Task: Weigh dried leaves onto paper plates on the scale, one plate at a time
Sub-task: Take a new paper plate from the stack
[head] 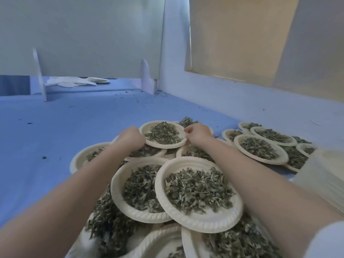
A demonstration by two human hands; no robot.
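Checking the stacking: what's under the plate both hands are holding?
The held plate overlaps other leaf-filled plates; what lies beneath its middle is covered.

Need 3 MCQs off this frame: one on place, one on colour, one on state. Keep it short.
1. Where is the plate that both hands hold?
A. At the far end of the cluster of filled plates
B. Behind the white partition
C. On the stack of empty plates at the right edge

2. What colour is the table cover?
A. Green
B. Blue
C. Red

3. What state is the left hand in?
A. Flat and open on the table
B. Out of view
C. Curled at the held plate's rim

Answers:
1. A: the plate sits beyond the nearer filled plates, with the right hand at its other side.
2. B: the cover shows blue all around the plates.
3. C: the fingers are curled against the rim's left side.
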